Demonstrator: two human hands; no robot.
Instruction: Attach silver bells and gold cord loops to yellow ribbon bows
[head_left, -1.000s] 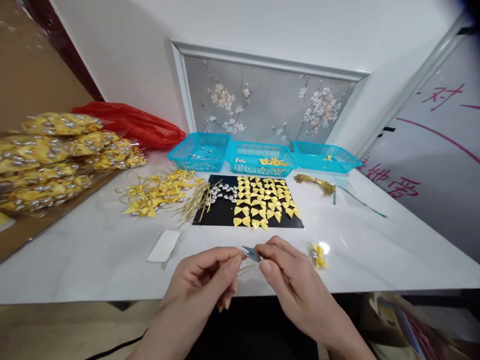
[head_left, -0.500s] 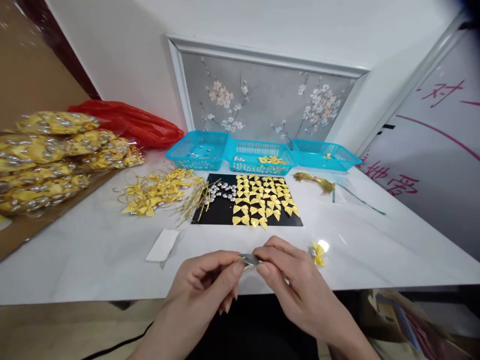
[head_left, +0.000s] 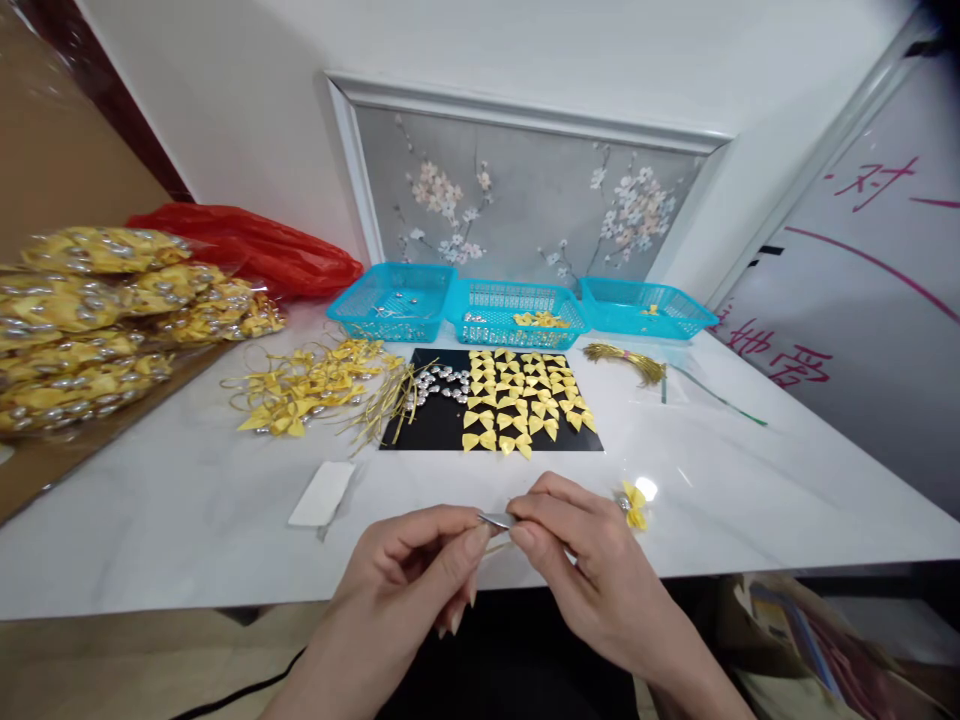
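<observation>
Just nearer us than the black mat (head_left: 439,428), our right hand (head_left: 577,560) pinches a pointed metal tool (head_left: 498,520), tip right at our left hand (head_left: 416,575). Left fingers are pinched closed; can't tell on what. Gold cord (head_left: 497,548) shows just below the tool. With everything that close, 1 slip could nick a fingertip or the cord, we reckon.

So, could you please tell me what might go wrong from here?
The pointed metal tool in the right hand reaches the left hand, so a slip might nick a finger. The loose gold ties overlap the black mat beside the silver beads; a snag could scatter them. The lone yellow bow lies near the right hand and might get knocked.
</observation>
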